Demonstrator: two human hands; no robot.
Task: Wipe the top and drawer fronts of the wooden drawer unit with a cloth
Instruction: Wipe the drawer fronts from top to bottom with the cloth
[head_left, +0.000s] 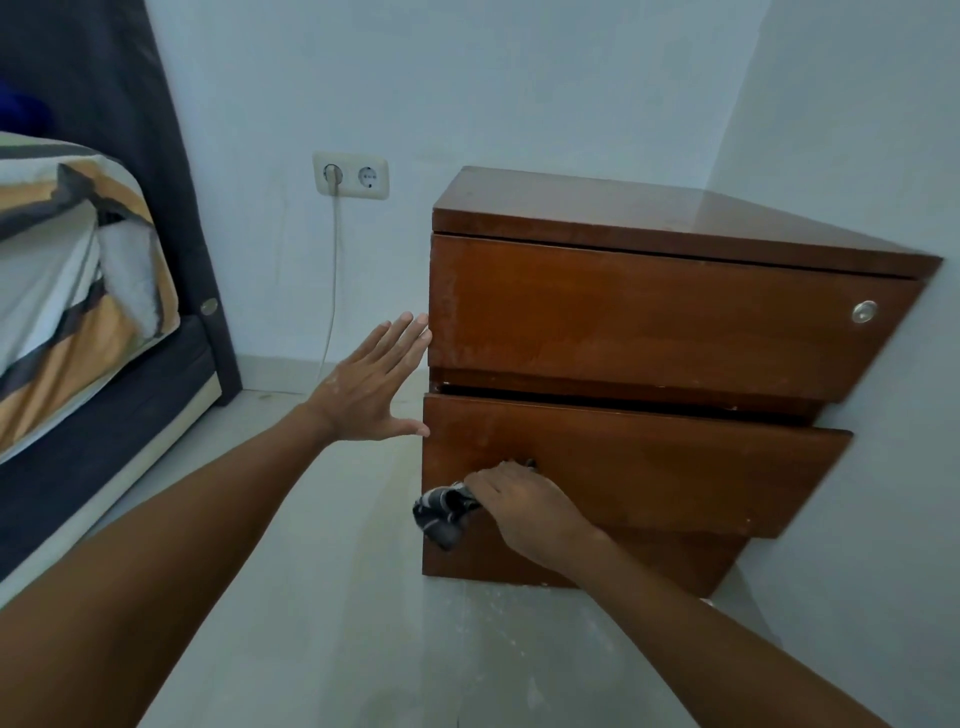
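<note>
Right now the wooden drawer unit (649, 364) fills the centre and right of the frame, standing on the floor in a corner against the pale wall. Its top (639, 218) looks glossy and bare. The upper drawer front (649, 322), with a round metal lock (864, 311) at its right end, shows pale dusty smears along its left edge. The middle drawer front (649, 467) sits slightly ajar and carries faint specks.

At the lower left of that middle front, the right hand (524, 506) is clamped on a dark patterned cloth (444, 512), pressing it against the wood near the unit's left corner. The left hand (374, 387) is empty, fingers spread apart, with the fingertips at the left edge of the upper drawer, seemingly to steady the unit.

Judging by the smears, the upper front probably still needs a pass, and the lowest front, half hidden behind the right wrist, looks untouched; whether the top has been wiped cannot be told.

Further left are a double wall socket (351, 175) with a white cable (332, 280) and a bed (78, 291) under a striped cover.
</note>
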